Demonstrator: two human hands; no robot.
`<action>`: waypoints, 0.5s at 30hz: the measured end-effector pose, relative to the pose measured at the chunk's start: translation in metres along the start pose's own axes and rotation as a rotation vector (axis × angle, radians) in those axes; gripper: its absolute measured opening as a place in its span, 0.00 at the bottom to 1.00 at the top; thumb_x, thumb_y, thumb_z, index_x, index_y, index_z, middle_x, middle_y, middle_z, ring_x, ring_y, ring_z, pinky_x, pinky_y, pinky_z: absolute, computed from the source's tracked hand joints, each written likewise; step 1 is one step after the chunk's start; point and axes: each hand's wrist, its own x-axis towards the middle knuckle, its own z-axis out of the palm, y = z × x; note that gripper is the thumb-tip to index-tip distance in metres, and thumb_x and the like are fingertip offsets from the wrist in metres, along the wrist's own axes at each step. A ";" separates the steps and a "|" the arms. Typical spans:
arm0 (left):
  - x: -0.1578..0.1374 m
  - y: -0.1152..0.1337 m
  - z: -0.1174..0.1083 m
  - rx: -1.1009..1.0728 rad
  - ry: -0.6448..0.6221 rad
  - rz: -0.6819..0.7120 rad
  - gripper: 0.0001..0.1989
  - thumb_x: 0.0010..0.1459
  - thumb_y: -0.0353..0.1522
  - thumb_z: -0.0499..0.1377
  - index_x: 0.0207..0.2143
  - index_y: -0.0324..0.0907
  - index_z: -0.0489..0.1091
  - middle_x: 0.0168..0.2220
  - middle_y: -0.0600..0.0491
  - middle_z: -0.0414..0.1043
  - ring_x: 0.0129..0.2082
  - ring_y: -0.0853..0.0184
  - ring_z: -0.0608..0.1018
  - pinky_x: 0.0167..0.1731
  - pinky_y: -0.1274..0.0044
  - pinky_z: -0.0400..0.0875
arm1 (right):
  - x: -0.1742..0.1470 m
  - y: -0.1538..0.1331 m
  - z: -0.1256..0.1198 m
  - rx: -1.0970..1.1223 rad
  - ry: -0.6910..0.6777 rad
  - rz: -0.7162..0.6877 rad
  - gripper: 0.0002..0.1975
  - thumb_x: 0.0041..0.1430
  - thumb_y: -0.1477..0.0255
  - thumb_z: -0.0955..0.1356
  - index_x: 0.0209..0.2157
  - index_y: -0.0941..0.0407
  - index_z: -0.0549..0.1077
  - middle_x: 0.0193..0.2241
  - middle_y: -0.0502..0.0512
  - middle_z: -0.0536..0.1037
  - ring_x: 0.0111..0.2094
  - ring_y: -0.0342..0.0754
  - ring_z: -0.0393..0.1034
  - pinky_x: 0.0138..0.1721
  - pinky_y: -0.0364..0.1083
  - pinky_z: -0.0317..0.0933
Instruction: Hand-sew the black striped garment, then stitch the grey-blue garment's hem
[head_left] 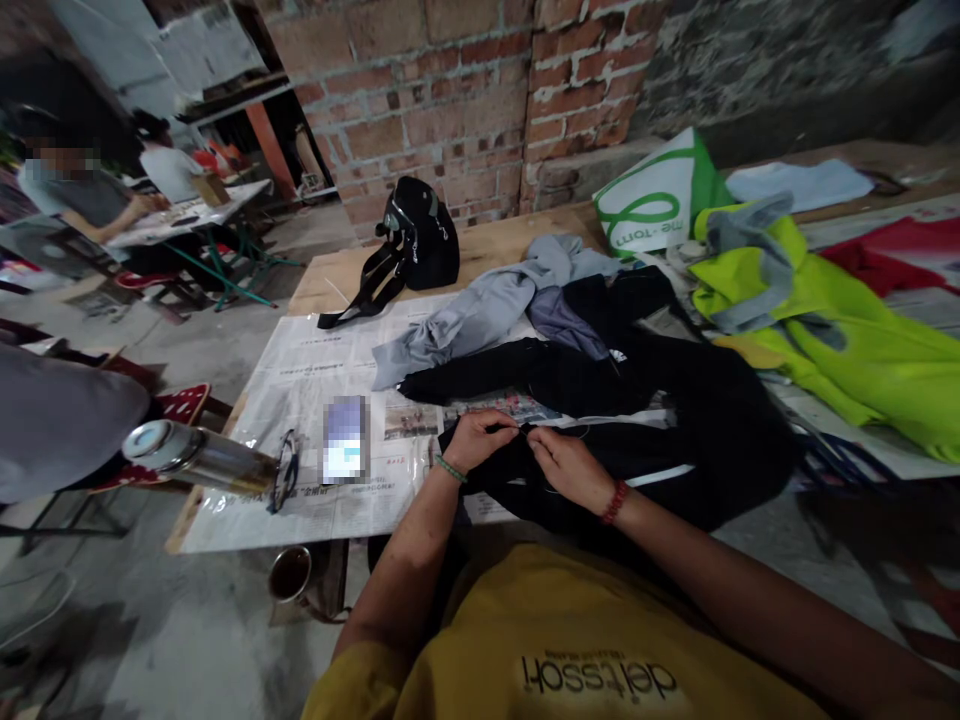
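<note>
While two people are seen seated at a far table (150, 235) on the left, part of another person in grey (67, 415) is shown nearer, beside a red spotted seat (184, 403). A metal thermos (202, 455) is placed at the left end of the newspaper-covered near table (311, 275), with a pair of glasses (283, 470) set just beside it. Below the table's near edge, a mug (290, 573) is seen with dark liquid in it. A phone (345, 440) with a lit screen is laid on the newspaper (289, 350), and a black bag (427, 235) with straps is set farther back. A grey garment (472, 320) is spread in folds behind the hands.

The black garment (727, 420), marked by a white stripe, is laid along the near edge, directly under both hands. Its fabric is pinched by the left hand (484, 440) in a narrow grip, thumb against fingers. A similarly narrow grip is formed by the right hand (566, 465), its fingertips brought close to the left ones; what is held in it cannot be told. Farther right, a green-and-white bag (652, 195) is propped near the wall, and a yellow-green garment (847, 300) is heaped beside a red cloth (900, 255).
</note>
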 end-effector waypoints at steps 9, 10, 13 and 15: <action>0.002 -0.008 0.005 -0.087 -0.020 -0.057 0.08 0.47 0.35 0.63 0.25 0.38 0.75 0.27 0.51 0.76 0.29 0.69 0.76 0.35 0.77 0.69 | 0.007 -0.001 0.016 -0.083 0.080 0.050 0.10 0.59 0.73 0.56 0.34 0.57 0.66 0.23 0.55 0.72 0.26 0.47 0.68 0.28 0.43 0.53; 0.001 -0.009 0.005 -0.099 -0.032 -0.061 0.08 0.47 0.35 0.63 0.25 0.38 0.75 0.27 0.51 0.76 0.29 0.69 0.75 0.35 0.77 0.69 | 0.007 0.000 0.018 -0.084 0.098 0.045 0.10 0.59 0.73 0.56 0.33 0.57 0.66 0.23 0.55 0.72 0.26 0.47 0.67 0.28 0.43 0.53; 0.001 -0.009 0.008 -0.116 -0.079 -0.060 0.09 0.47 0.35 0.63 0.26 0.37 0.75 0.27 0.50 0.76 0.29 0.69 0.75 0.34 0.77 0.69 | 0.008 0.002 0.021 -0.069 0.135 0.037 0.09 0.58 0.74 0.56 0.32 0.57 0.65 0.22 0.54 0.71 0.24 0.46 0.67 0.27 0.43 0.53; 0.001 -0.008 0.008 -0.108 -0.092 -0.057 0.09 0.48 0.35 0.62 0.26 0.37 0.75 0.27 0.50 0.76 0.29 0.69 0.75 0.34 0.77 0.69 | 0.009 0.003 0.022 -0.032 0.158 0.027 0.09 0.58 0.74 0.56 0.31 0.56 0.65 0.22 0.54 0.71 0.24 0.46 0.66 0.27 0.43 0.54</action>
